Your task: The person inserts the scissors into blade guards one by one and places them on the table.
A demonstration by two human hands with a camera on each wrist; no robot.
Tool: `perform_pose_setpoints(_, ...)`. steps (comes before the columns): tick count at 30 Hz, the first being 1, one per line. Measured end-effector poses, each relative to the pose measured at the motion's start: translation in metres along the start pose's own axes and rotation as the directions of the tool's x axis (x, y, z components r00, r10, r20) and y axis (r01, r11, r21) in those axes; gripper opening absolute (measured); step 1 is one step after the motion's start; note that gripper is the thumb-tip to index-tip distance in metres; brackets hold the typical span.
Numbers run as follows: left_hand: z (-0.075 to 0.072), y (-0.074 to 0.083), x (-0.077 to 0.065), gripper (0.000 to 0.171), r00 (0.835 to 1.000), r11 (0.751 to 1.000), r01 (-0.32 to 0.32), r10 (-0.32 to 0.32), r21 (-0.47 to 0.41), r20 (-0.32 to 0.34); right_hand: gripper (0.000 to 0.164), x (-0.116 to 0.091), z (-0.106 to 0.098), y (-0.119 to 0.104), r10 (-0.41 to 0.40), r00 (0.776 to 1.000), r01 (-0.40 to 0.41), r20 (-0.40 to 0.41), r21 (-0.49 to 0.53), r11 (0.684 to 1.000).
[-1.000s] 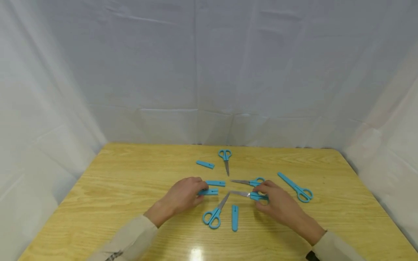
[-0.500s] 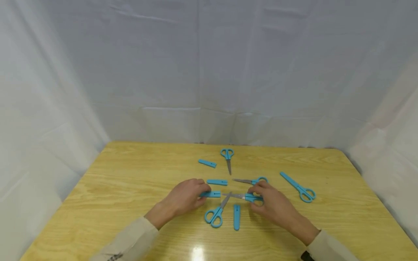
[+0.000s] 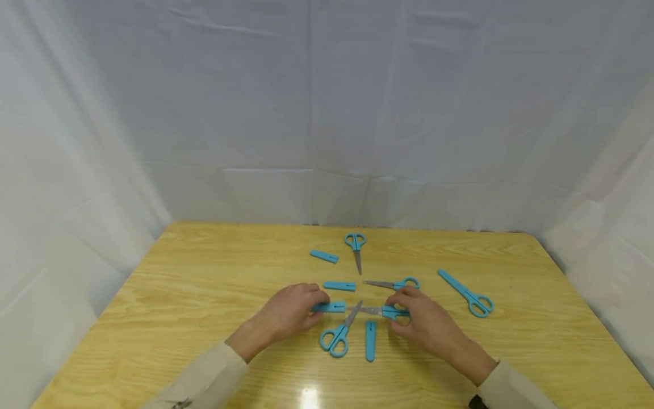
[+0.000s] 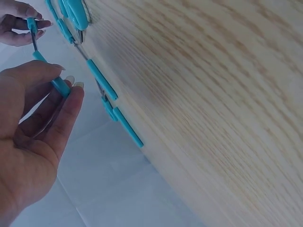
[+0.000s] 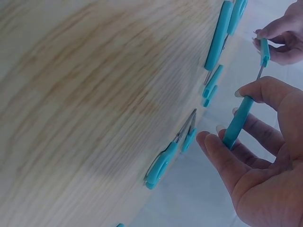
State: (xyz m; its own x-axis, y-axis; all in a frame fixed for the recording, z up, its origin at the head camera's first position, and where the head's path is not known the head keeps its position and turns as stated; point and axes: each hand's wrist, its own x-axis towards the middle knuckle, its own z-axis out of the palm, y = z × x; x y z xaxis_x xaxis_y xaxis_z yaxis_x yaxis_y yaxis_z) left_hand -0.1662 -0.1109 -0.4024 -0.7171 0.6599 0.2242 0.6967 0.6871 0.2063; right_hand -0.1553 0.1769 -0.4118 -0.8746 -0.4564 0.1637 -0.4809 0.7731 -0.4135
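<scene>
My left hand [image 3: 293, 311] pinches a light-blue scissors sheath [image 3: 334, 307] between thumb and fingers, its slotted mouth facing right. Opposite it, my right hand [image 3: 426, 321] grips a pair of blue-handled scissors [image 3: 395, 312] by the handle, blades closed and pointing left. The blade tip is at the sheath's mouth; how far it reaches inside I cannot tell. In the left wrist view the held sheath [image 4: 60, 86] lines up with the scissors [image 4: 32, 24]. The right wrist view shows the scissors handle [image 5: 238, 122] in my fingers, held above the table.
Unsheathed scissors lie on the wooden table [image 3: 204, 261]: one pair in front [image 3: 335, 339], another pair behind my right hand [image 3: 406, 284], a third pair at the back [image 3: 355, 243]. Loose sheaths [image 3: 370, 341] lie near them. Sheathed scissors [image 3: 467, 294] lie at right. White sheeting surrounds the table.
My right hand has brought the scissors leftward, so the blade tip has closed the gap to the sheath. The left hand and its sheath have come slightly toward me.
</scene>
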Motion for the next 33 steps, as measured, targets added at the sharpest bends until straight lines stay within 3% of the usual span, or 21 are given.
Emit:
perform_pose_setpoints(13, 0.002, 0.005, 0.003, 0.018, 0.999, 0.999, -0.030, 0.030, 0.009, 0.029, 0.027, 0.002, 0.004, -0.009, 0.007, 1.000, -0.007, -0.002, -0.008, 1.000)
perform_pose_setpoints(20, 0.004, 0.012, 0.007, 0.016, 0.999, 0.999, -0.038, 0.038, 0.003, 0.032, 0.027, 0.004, 0.008, -0.018, -0.055, 0.998, 0.054, -0.028, -0.040, 0.998)
perform_pose_setpoints(26, 0.005, 0.018, 0.009, 0.015, 0.998, 0.999, -0.030, 0.028, 0.027, 0.051, 0.030, 0.006, 0.012, -0.022, -0.096, 0.994, 0.092, -0.055, -0.072, 0.993)
perform_pose_setpoints(33, 0.006, 0.019, 0.008, 0.015, 0.999, 1.000, 0.002, -0.001, -0.017, 0.036, 0.030, 0.003, 0.012, -0.023, -0.092, 0.992, 0.085, -0.083, -0.075, 0.994)
